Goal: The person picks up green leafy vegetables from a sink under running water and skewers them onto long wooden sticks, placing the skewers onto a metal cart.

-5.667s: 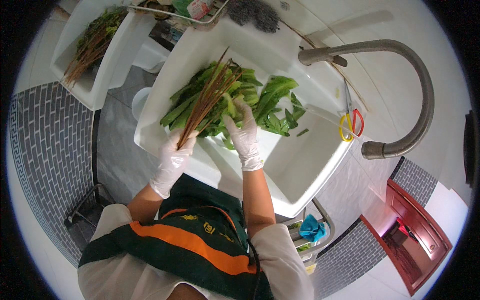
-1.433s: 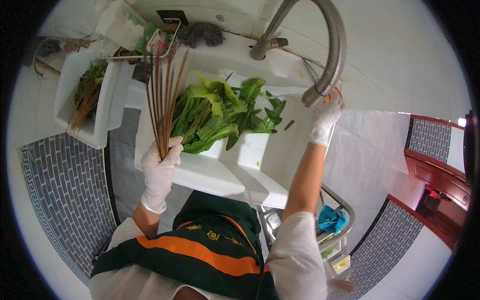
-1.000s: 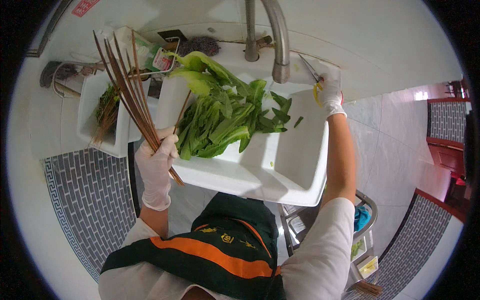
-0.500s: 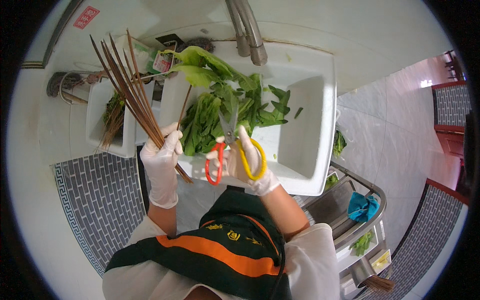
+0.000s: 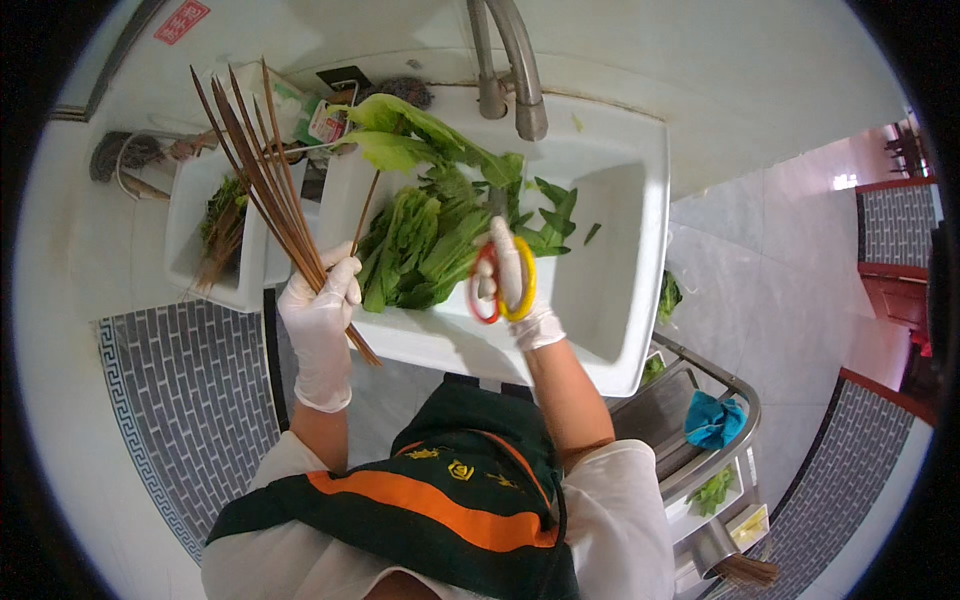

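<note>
Because my white-gloved left hand (image 5: pixel 318 312) is closed around a fan of long, thin brown sticks (image 5: pixel 291 243) near their lower ends, a looser squeeze could let some slip into the white rectangular sink (image 5: pixel 605 300) or onto the floor. One separate thin brown stick (image 5: pixel 366 215) rises from those fingers toward the pile of long, leafy greens (image 5: pixel 430 240) in the sink's left half; I cannot tell whether it pierces a leaf. If it does, twisting my wrist might tear that leaf. My white-gloved right hand (image 5: pixel 516 285) grips metal scissors with one red and one yellow loop (image 5: pixel 532 272), over the sink. Their blades blur against the leaves, so I cannot tell their spread; closing them carelessly there might snip greens, and wet gloves could slide.
</note>
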{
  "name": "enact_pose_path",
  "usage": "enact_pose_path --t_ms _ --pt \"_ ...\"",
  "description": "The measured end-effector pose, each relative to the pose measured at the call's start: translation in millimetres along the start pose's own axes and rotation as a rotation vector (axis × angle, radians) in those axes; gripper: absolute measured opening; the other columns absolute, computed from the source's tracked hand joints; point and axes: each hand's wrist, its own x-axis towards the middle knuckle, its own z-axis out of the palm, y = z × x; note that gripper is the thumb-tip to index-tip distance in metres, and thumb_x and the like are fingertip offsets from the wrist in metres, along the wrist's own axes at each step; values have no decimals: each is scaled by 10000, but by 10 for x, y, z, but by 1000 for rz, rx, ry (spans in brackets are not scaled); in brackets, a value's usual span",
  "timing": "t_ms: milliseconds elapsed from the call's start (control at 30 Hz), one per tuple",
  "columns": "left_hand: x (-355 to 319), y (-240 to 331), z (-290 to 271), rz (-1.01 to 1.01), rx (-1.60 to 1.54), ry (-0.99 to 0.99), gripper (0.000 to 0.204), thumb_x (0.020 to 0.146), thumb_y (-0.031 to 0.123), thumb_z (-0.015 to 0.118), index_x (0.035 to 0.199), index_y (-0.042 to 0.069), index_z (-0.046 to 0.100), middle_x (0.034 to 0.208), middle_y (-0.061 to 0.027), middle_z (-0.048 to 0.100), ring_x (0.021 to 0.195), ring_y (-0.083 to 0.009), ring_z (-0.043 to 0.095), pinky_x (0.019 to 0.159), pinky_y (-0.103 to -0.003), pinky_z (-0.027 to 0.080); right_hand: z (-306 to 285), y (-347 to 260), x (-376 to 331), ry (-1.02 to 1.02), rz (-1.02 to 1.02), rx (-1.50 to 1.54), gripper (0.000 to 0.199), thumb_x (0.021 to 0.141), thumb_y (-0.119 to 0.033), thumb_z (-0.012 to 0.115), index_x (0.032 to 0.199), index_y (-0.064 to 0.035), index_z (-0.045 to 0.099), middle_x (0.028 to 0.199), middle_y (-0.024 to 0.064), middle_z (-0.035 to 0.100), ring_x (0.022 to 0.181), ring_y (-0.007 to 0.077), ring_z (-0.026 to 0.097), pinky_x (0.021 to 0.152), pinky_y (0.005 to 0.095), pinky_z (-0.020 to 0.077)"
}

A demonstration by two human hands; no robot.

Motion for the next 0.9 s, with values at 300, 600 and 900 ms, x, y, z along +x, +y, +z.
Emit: enact_pose_path --t_ms 300,600,900 --pt "-49 57 -107 -74 119 10 140 742 -12 552 876 -25 593 573 1 492 486 -46 417 442 -163 284 -1608 -1592 843 642 -524 -2058 317 717 -236 575 1022 -181 507 883 120 567 813 266 569 641 376 460" --pt "-260 -99 -126 -152 40 -239 146 753 -20 570 897 -3 587 656 -14 532 530 -64 472 454 -174 340 -1682 -1356 730 1176 -957 -1670 157 777 -166 492 880 -58 538 800 155 545 771 281 562 676 375 457" --pt "-934 -529 366 44 21 -644 172 826 65 525 992 28 556 673 24 503 537 -21 422 444 -132 294 33 127 -1534 170 -416 -126 280 832 -160 509 1083 -37 506 871 28 563 679 62 468 613 200 410"
